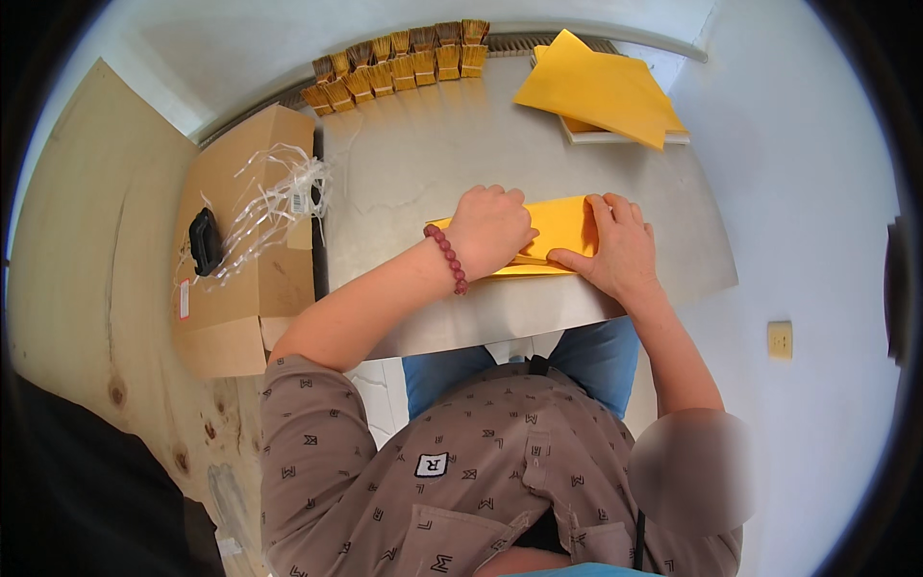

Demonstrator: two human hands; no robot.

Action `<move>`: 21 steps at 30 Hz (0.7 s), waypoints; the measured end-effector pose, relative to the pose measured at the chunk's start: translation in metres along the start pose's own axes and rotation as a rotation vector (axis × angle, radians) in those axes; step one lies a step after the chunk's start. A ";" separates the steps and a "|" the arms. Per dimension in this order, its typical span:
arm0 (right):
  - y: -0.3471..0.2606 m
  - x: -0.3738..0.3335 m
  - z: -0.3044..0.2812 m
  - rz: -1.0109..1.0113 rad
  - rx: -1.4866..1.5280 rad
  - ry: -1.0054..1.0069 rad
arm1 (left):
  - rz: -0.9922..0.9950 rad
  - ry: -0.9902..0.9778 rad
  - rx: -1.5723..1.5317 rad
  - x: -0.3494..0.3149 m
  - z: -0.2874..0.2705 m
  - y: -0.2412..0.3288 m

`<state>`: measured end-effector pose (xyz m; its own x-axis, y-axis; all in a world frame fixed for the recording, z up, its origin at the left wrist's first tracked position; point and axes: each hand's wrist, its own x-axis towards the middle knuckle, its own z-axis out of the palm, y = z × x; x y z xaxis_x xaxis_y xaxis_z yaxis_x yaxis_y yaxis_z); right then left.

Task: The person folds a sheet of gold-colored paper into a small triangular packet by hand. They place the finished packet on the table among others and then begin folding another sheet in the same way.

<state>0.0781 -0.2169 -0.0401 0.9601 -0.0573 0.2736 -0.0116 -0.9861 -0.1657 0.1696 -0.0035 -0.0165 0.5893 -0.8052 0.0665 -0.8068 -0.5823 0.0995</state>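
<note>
A folded sheet of yellow paper (562, 223) lies on the metal table in front of me, its layers parted along the near edge. My left hand (488, 229), with a dark red bead bracelet (447, 258) at the wrist, is closed and presses on the paper's left part, hiding much of that end. At the right end, my right hand (623, 245) grips the paper, thumb on the near side and fingers over the far corner. Further off at the right rests a stack of yellow sheets (601, 91).
Brushes with yellow and brown bristles (423, 67) stand in two rows along the table's far edge. To the left, a cardboard box (274, 308) carries white plastic straps (279, 192) and a black object (204, 240). A wall with an outlet (780, 339) is at the right.
</note>
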 end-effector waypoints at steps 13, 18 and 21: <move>0.005 -0.008 -0.002 -0.054 0.007 -0.043 | -0.143 0.181 -0.042 -0.026 0.022 0.026; 0.012 -0.011 0.005 -0.069 0.063 0.006 | -0.133 0.278 -0.053 -0.034 0.032 0.023; 0.018 -0.015 0.012 -0.074 0.081 0.034 | -0.120 0.296 -0.065 -0.040 0.039 0.023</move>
<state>0.0663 -0.2321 -0.0583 0.9476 0.0091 0.3194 0.0831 -0.9722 -0.2190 0.1260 0.0115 -0.0553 0.6746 -0.6577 0.3354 -0.7319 -0.6553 0.1871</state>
